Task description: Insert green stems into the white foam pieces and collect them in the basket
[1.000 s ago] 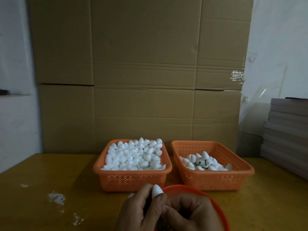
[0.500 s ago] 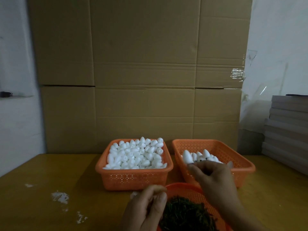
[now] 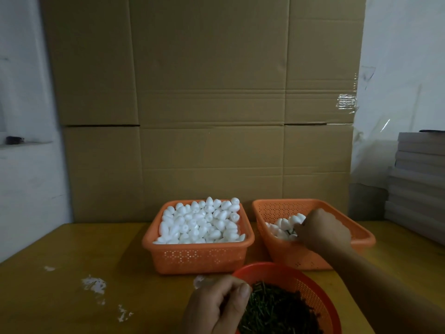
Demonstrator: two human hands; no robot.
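The left orange basket (image 3: 199, 257) is heaped with plain white foam pieces (image 3: 199, 222). In the right orange basket (image 3: 284, 208) lie several foam pieces with stems (image 3: 280, 229). My right hand (image 3: 322, 233) reaches into this basket, fingertips down on the pile, pinching a stemmed foam piece (image 3: 294, 220). A round red bowl (image 3: 310, 289) at the front holds loose green stems (image 3: 277, 309). At the bowl's left rim is my left hand (image 3: 216, 307). Its fingers are curled with the thumb against them, and thin green stems seem to sit in the grip.
A wall of cardboard boxes (image 3: 204, 104) stands right behind the baskets. Flat grey boxes (image 3: 419, 184) are stacked at the right. White crumbs (image 3: 92, 284) dot the yellow table (image 3: 72, 261) at the front left.
My right hand has carried the stemmed foam piece from in front of me forward and down into the right basket. The left hand has stayed at the bowl's rim.
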